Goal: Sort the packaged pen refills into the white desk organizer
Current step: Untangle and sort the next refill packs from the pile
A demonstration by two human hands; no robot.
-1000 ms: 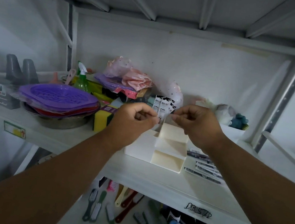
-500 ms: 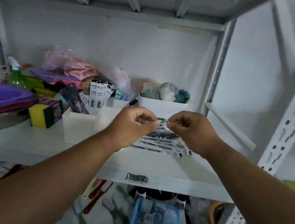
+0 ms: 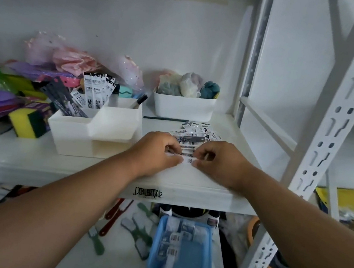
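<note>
Two hands are down on the white shelf point(image 3: 31, 163), right of the white desk organizer point(image 3: 94, 131). The left hand point(image 3: 157, 151) and right hand point(image 3: 215, 159) each pinch an end of one flat refill packet point(image 3: 187, 159), long axis running left to right. It's narrow, white with dark print. Behind it lies a loose pile of packets point(image 3: 196, 134), overlapping, the exact count unclear. About four packets point(image 3: 96, 90) stand upright in the organizer's back compartment, with one dark packet point(image 3: 62, 99) leaning left.
</note>
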